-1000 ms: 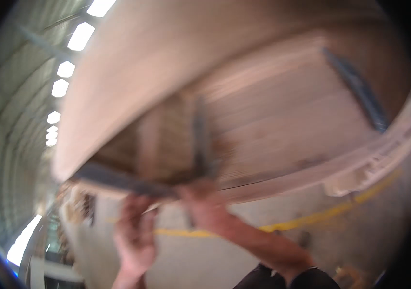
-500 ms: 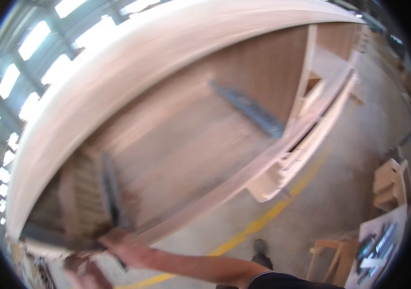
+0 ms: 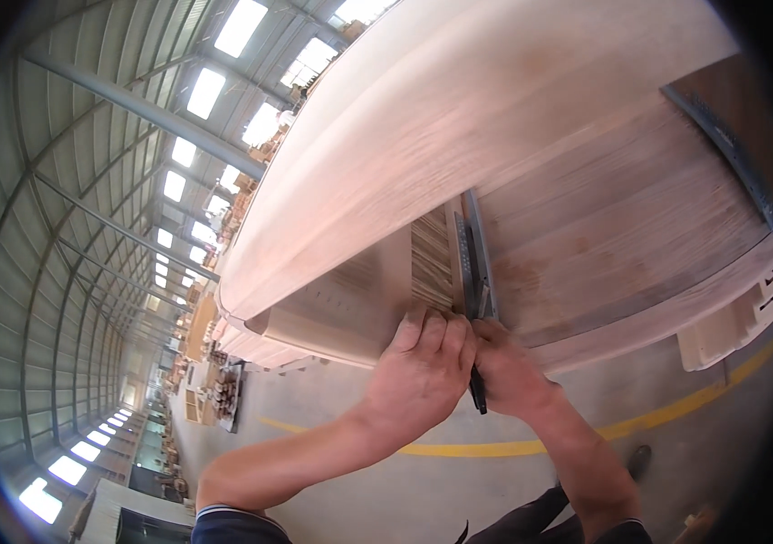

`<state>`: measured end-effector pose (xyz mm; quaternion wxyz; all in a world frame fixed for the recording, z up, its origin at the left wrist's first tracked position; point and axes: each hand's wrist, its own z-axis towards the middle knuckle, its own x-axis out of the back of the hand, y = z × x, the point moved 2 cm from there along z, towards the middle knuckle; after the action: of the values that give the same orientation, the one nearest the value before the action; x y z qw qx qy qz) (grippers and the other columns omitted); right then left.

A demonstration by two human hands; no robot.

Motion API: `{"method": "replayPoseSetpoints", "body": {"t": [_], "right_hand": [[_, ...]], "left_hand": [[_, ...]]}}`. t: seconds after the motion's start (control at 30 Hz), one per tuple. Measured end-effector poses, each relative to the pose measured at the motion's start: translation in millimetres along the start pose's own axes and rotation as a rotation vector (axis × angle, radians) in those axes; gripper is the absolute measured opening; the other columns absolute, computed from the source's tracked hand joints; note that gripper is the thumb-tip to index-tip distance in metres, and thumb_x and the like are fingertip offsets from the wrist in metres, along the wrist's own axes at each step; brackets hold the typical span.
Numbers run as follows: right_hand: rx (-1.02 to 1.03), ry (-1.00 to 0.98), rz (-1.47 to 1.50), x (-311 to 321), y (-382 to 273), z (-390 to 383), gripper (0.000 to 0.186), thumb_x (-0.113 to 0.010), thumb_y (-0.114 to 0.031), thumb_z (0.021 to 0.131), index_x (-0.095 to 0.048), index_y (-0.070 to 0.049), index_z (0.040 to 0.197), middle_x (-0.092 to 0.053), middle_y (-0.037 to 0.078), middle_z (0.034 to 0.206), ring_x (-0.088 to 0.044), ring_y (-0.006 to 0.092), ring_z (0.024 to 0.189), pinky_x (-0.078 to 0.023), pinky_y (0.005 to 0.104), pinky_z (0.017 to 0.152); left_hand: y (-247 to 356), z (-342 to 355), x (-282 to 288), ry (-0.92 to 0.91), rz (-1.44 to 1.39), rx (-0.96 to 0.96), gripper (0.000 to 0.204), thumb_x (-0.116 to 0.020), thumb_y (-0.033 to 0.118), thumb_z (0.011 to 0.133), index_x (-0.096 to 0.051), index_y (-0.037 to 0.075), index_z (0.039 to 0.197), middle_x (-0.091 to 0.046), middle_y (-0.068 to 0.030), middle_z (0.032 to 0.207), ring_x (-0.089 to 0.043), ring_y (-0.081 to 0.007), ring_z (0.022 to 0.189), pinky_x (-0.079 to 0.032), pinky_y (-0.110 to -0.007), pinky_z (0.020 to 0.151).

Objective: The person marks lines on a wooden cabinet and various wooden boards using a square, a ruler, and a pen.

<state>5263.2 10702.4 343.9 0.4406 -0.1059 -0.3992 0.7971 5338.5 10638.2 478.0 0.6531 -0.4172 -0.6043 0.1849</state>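
Note:
A curved pale wooden furniture carcass (image 3: 459, 109) spans the view, with an open recess holding a grooved panel (image 3: 430, 258) and an upright metal slide rail (image 3: 463, 245). My left hand (image 3: 418, 372) has its fingers curled over the recess's lower edge, just left of the rail. Beside it, my right hand (image 3: 509, 372) is closed around the rail's lower part, from which a dark end (image 3: 479, 394) sticks down between my hands. Fingertips on both hands are partly hidden.
A second metal rail (image 3: 722, 150) lies at the recess's right, above a notched wooden piece (image 3: 713, 335). A yellow line (image 3: 541, 446) crosses the concrete floor below. Wooden parts (image 3: 201, 331) line the hall at far left, near a grey machine (image 3: 128, 517) at lower left.
The view swung right and has come back left, now sharper. My left hand has risen from below the edge to curl over it, close beside my right hand.

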Motion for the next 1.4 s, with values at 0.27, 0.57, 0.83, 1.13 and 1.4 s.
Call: {"method": "replayPoseSetpoints", "body": {"t": [0.27, 0.57, 0.83, 1.13, 1.4], "right_hand": [[-0.016, 0.003, 0.016, 4, -2, 2, 0.024, -0.074, -0.01, 0.081, -0.069, -0.007, 0.104, -0.064, 0.014, 0.097, -0.062, 0.0367, 0.095, -0.053, 0.0453, 0.079], [-0.025, 0.086, 0.011, -4, 0, 4, 0.033, -0.076, -0.019, 0.085, -0.067, -0.01, 0.115, -0.059, 0.012, 0.092, -0.061, 0.035, 0.092, -0.052, 0.0453, 0.076], [-0.04, 0.095, 0.056, -1, 1, -6, 0.036, -0.076, -0.02, 0.088, -0.067, -0.007, 0.12, -0.06, 0.013, 0.097, -0.06, 0.0334, 0.094, -0.051, 0.0445, 0.082], [-0.069, 0.135, 0.111, -4, -5, -10, 0.037, -0.076, -0.022, 0.089, -0.068, -0.008, 0.123, -0.062, 0.013, 0.101, -0.061, 0.0338, 0.097, -0.053, 0.0444, 0.084], [-0.066, 0.175, 0.191, -4, 0, -13, 0.038, -0.075, -0.023, 0.091, -0.067, -0.006, 0.124, -0.064, 0.012, 0.1, -0.062, 0.0333, 0.095, -0.053, 0.0433, 0.083]], "left_hand": [[-7, 0, 4, -0.193, -0.176, 0.058, 0.031, -0.062, 0.02, 0.083, -0.068, 0.004, 0.109, -0.062, -0.0082, 0.104, -0.057, -0.0254, 0.099, -0.041, -0.041, 0.101], [-50, 0, 45, -0.284, 0.043, -0.024, 0.027, -0.064, 0.019, 0.085, -0.071, 0.003, 0.105, -0.06, -0.0092, 0.104, -0.057, -0.0269, 0.106, -0.038, -0.053, 0.11], [-77, -2, 90, -0.217, 0.001, 0.032, 0.036, -0.067, 0.008, 0.079, -0.072, 0.0, 0.113, -0.063, -0.0112, 0.11, -0.06, -0.0294, 0.1, -0.054, -0.041, 0.083], [-76, -2, 98, -0.255, -0.019, 0.101, 0.037, -0.072, 0.003, 0.075, -0.071, 0.003, 0.112, -0.064, -0.0077, 0.108, -0.061, -0.0281, 0.099, -0.053, -0.041, 0.086], [-75, 7, 93, -0.305, -0.068, 0.125, 0.034, -0.075, 0.002, 0.079, -0.07, 0.004, 0.112, -0.064, -0.0074, 0.108, -0.06, -0.0295, 0.102, -0.052, -0.043, 0.087]]}}
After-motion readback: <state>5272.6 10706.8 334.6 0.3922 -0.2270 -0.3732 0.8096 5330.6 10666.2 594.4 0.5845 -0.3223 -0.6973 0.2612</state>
